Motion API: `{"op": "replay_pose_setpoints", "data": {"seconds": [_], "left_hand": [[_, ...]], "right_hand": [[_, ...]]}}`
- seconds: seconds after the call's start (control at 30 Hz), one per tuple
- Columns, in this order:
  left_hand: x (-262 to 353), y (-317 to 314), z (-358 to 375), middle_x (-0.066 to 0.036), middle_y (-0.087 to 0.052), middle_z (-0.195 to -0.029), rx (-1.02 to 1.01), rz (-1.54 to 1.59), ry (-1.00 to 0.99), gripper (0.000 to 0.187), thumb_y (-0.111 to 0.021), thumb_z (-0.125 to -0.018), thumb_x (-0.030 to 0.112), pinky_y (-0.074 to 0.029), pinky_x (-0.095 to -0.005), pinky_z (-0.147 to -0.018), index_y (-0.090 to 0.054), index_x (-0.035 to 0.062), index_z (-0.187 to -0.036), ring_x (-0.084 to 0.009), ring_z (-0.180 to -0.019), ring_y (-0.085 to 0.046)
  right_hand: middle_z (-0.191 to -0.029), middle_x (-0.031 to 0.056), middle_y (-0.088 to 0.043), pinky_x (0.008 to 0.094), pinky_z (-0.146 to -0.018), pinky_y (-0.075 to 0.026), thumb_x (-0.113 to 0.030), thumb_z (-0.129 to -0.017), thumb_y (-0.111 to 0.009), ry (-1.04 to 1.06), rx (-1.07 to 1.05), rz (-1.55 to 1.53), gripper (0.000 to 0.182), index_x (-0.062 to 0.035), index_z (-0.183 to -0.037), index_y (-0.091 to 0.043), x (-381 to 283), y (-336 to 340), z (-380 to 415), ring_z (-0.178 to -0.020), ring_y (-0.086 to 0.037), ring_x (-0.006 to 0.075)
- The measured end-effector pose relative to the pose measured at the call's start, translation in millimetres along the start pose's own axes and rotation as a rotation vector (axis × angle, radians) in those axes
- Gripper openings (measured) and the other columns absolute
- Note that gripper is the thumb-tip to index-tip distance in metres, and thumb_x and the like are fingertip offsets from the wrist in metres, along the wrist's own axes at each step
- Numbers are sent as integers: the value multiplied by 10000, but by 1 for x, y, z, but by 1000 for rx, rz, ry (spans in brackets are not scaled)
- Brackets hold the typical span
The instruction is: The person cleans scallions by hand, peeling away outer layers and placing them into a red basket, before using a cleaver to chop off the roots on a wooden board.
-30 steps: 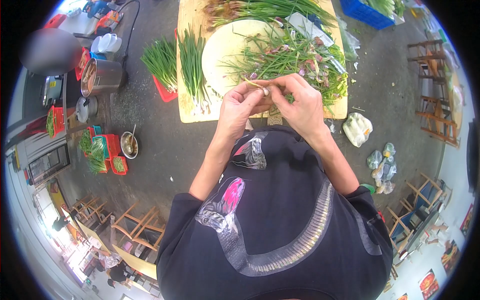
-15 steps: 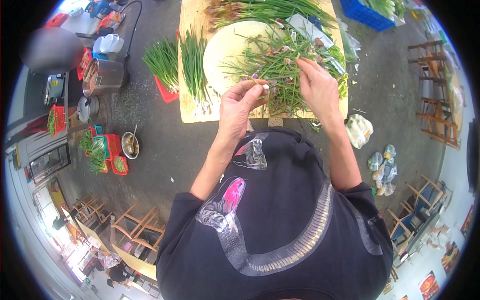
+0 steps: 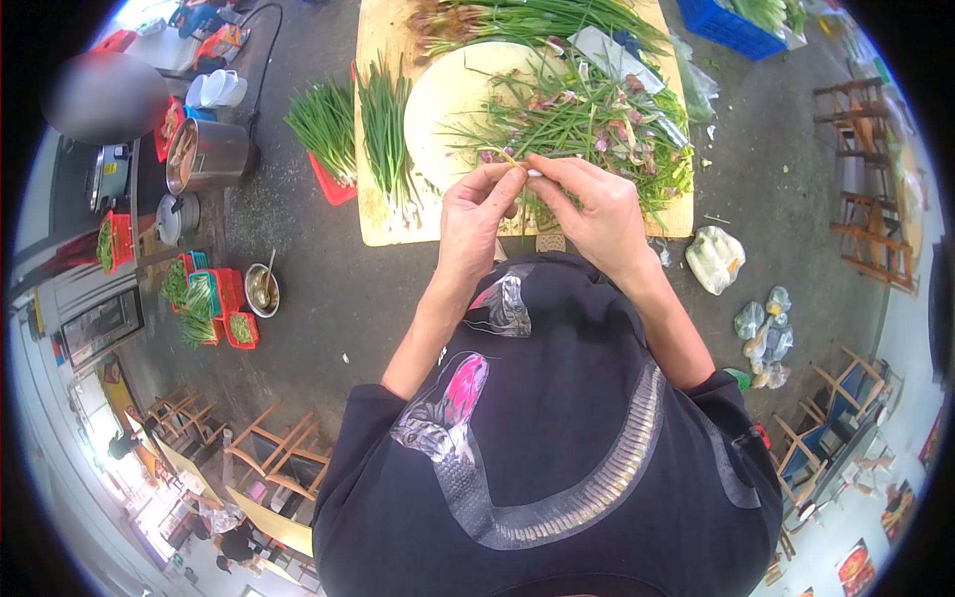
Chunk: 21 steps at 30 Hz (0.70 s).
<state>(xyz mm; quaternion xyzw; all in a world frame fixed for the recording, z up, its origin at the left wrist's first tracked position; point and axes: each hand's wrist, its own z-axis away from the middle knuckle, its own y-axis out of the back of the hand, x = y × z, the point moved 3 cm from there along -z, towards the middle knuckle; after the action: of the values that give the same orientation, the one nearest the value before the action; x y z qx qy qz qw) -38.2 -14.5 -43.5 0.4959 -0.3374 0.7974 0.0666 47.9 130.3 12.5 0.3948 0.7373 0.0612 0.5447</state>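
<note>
The left hand (image 3: 476,214), angled inward, pinches a small stalk (image 3: 512,158); the right hand (image 3: 602,207) mirrors it, curled fingertips at the white bulb (image 3: 535,173), grip unclear. The stalk slants bulb-end down-right, above the worktop's near edge (image 3: 386,237).

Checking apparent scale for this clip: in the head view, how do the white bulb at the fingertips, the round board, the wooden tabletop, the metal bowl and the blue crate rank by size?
1. wooden tabletop
2. round board, partly covered
3. blue crate, cut off by the frame
4. metal bowl
5. white bulb
</note>
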Motion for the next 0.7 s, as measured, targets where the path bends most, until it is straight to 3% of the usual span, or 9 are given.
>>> {"op": "replay_pose_setpoints", "data": {"seconds": [0.27,0.47,0.57,0.7], "left_hand": [[5,-2,2,4,-756,-968,46,-107,-91,189,-777,-987,180,-487,-212,-728,-772,26,-1096,-33,-828,-622],[16,-8,0,-57,-768,-1080,68,18,-129,292,-765,-991,156,-563,-248,-824,-730,11,-1241,-77,-908,-684],[24,-1,-5,-78,-768,-1115,36,84,-101,331,-763,-991,153,-580,-251,-806,-713,6,-1283,-88,-912,-692],[23,8,-7,-87,-767,-1079,30,57,-96,253,-751,-991,121,-627,-286,-824,-730,-1,-1211,-108,-898,-708]], "right_hand": [[-966,148,-770,378,-684,-601,-104,-939,-742,-33,11,19,175,-21,-1093,-757,-5,-3,0,-817,-759,312],[-984,164,-768,368,-732,-597,-119,-944,-749,-129,-10,-125,192,-15,-1105,-759,-1,-2,1,-855,-763,303],[-988,160,-771,363,-751,-595,-133,-941,-757,-134,-69,-128,205,-15,-1108,-762,-1,-2,1,-871,-765,299],[-986,148,-776,356,-752,-590,-147,-929,-771,-131,-120,-125,221,-16,-1107,-763,-1,-4,3,-866,-766,284]]}}
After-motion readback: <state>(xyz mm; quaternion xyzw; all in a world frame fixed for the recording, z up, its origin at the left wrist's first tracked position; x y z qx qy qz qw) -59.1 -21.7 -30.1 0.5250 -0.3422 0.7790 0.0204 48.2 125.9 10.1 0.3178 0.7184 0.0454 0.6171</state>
